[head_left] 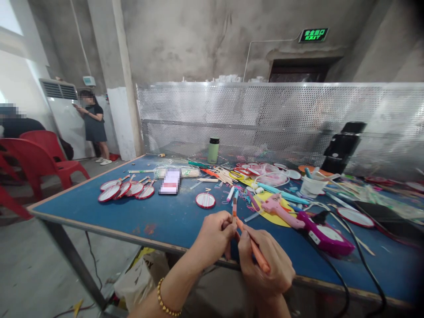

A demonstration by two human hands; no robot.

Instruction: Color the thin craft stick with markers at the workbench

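Observation:
My left hand [213, 236], with a bead bracelet on its wrist, is closed in a pinch on a thin wooden stick [234, 207] that stands upright over the near edge of the blue table [139, 216]. My right hand [265, 260] is closed round an orange marker [253, 247], whose tip meets the stick just below my left fingertips. Both hands hover together above the table's front edge. A small red-rimmed white disc [205, 200] lies flat just beyond them.
Pink glue gun [276, 207] and purple glue gun [326, 236] with black cables lie right. Several red-rimmed discs on sticks [126, 190] lie left. A green flask [213, 150], loose sticks and a perforated metal screen [265, 119] stand behind. Red chairs [39, 159] and a standing person [92, 126] are far left.

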